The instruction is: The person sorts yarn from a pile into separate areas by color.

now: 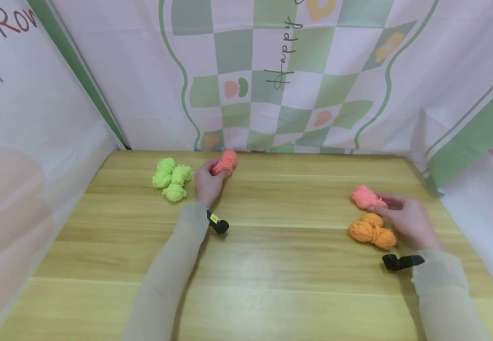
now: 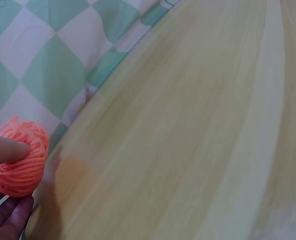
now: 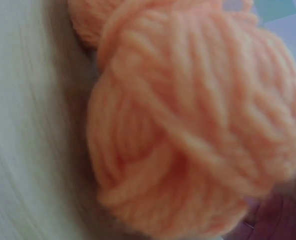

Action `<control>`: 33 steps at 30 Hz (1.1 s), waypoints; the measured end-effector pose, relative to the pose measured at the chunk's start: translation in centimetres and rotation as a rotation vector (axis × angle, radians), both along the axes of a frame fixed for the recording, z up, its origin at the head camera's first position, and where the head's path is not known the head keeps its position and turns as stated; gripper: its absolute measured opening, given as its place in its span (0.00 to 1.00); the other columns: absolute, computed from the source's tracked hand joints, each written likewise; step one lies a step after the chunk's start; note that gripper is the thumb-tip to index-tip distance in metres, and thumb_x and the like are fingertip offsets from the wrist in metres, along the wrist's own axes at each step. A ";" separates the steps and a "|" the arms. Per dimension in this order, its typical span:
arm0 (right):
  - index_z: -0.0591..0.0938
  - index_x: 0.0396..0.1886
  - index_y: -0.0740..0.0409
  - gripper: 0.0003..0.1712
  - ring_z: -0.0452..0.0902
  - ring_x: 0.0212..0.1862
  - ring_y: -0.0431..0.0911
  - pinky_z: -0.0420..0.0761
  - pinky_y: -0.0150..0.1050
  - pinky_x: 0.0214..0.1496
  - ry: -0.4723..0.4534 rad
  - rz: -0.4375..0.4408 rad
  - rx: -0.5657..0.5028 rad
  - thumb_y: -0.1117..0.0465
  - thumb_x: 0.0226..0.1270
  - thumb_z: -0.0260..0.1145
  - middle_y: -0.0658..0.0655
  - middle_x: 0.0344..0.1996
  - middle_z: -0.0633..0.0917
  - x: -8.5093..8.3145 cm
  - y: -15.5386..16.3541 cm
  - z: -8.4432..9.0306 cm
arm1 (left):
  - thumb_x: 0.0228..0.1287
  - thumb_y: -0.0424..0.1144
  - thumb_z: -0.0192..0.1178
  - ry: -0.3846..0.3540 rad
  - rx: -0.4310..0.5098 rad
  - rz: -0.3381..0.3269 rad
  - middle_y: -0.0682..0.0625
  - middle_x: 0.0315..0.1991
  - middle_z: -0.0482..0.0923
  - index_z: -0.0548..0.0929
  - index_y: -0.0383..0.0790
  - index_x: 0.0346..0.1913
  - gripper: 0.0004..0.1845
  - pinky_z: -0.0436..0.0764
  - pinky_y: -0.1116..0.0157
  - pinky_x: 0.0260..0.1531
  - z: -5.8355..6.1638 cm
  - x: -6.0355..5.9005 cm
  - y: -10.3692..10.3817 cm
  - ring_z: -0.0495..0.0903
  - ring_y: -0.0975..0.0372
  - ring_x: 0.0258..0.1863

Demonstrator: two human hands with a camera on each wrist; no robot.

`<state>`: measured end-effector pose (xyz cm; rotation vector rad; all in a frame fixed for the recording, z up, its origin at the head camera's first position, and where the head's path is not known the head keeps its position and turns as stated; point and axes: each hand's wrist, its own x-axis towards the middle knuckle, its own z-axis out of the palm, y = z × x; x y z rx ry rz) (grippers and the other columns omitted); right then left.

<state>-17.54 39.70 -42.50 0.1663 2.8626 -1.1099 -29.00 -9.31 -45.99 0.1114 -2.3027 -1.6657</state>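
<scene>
My left hand (image 1: 209,182) grips a coral yarn ball (image 1: 225,163) near the table's far edge; in the left wrist view my fingers (image 2: 8,150) curl round that coral yarn ball (image 2: 22,157). Several lime green yarn balls (image 1: 171,178) lie in a cluster just left of that hand. At the right, my right hand (image 1: 404,218) pinches a pink yarn ball (image 1: 365,197), which fills the right wrist view as a pale orange-pink yarn ball (image 3: 187,130). Orange yarn balls (image 1: 371,231) lie on the table beside and in front of the right hand.
The wooden table (image 1: 272,265) is walled in by a checked green-and-white cloth (image 1: 280,76) at the back and on both sides. Black wrist straps (image 1: 401,261) sit on both sleeves.
</scene>
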 end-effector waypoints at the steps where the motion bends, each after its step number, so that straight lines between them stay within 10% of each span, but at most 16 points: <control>1: 0.72 0.71 0.65 0.47 0.70 0.63 0.64 0.73 0.44 0.53 0.003 0.000 -0.001 0.35 0.67 0.68 0.74 0.62 0.76 0.0 0.0 0.0 | 0.60 0.32 0.72 0.000 -0.005 0.001 0.44 0.53 0.84 0.84 0.36 0.58 0.22 0.77 0.61 0.56 -0.1 0.0 0.0 0.80 0.56 0.51; 13: 0.73 0.71 0.65 0.45 0.72 0.62 0.61 0.72 0.25 0.44 0.024 -0.008 -0.032 0.38 0.67 0.69 0.73 0.62 0.77 0.0 0.1 -0.2 | 0.57 0.38 0.77 -0.025 -0.074 -0.007 0.43 0.48 0.85 0.85 0.36 0.56 0.24 0.79 0.60 0.52 -0.2 0.2 -0.3 0.82 0.55 0.46; 21: 0.73 0.71 0.64 0.46 0.70 0.63 0.63 0.71 0.37 0.50 0.007 -0.004 -0.018 0.36 0.65 0.69 0.73 0.62 0.77 0.0 0.1 -0.1 | 0.55 0.37 0.78 -0.018 -0.043 -0.055 0.41 0.47 0.85 0.85 0.34 0.55 0.25 0.80 0.60 0.51 -0.1 0.3 -0.7 0.82 0.54 0.46; 33: 0.75 0.67 0.67 0.43 0.75 0.57 0.55 0.73 0.25 0.44 0.032 0.041 0.002 0.39 0.66 0.71 0.73 0.59 0.79 -0.2 0.5 -0.1 | 0.56 0.39 0.78 -0.057 -0.039 -0.055 0.41 0.49 0.84 0.84 0.34 0.58 0.27 0.79 0.59 0.52 0.1 0.6 -0.9 0.81 0.53 0.48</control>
